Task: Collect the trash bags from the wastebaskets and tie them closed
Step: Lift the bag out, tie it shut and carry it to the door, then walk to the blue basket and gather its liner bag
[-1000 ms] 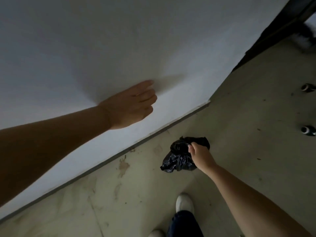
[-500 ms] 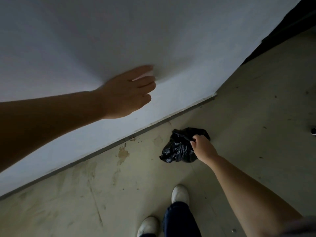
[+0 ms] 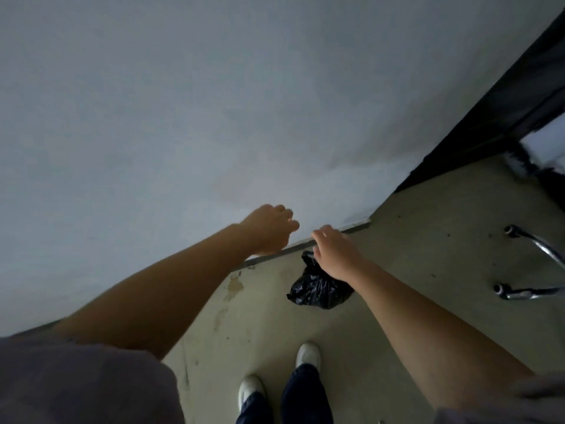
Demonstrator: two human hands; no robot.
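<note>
1. A small black trash bag was seen low above the concrete floor, just beside the foot of the white wall; whether it hung clear or touched the floor could not be told.
2. The bag's top was hidden under the right hand, so a pinch on the neck was judged likely, but the fingers' hold could not be made out.
3. The left hand was held out close to the wall with fingers loosely curled and nothing gripped; contact with the wall could not be confirmed.
4. A slip was judged possible: thin, crumpled plastic held by one hand could be lost, and contents spilled if the mouth was not yet knotted.
5. A trip was judged possible: the chrome chair legs lay near on the right, and the white shoes stood just behind the bag in dim light.
</note>
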